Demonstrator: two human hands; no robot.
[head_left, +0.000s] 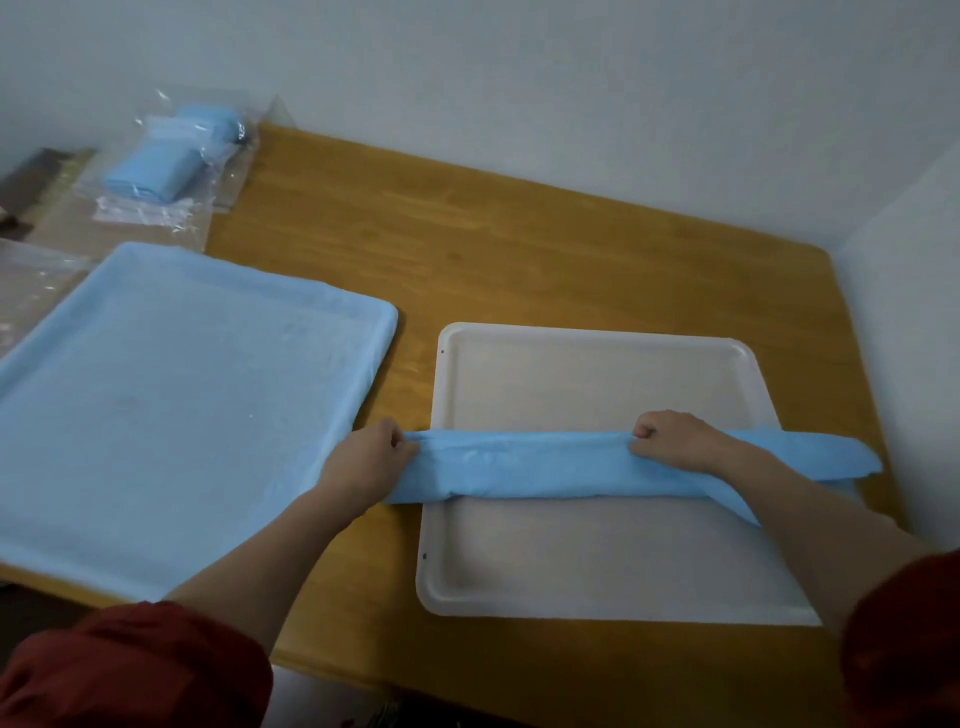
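Note:
A white plastic tray (597, 364) lies on the wooden table (467, 234) at the right. Across its middle stretches a folded light-blue cloth (524, 465), held as a long band. My left hand (369, 457) pinches the cloth at its left end, just beyond the tray's left rim. Over the tray's right half, my right hand (675, 439) grips the cloth's upper edge with curled fingers. The cloth's right end (831, 457) hangs past my right wrist and off the tray's right side.
A second tray wrapped in light-blue cloth (171, 405) fills the left of the table. Clear plastic packets with folded blue cloths (161, 166) lie at the back left. White walls close the back and right. The table's front edge runs below the trays.

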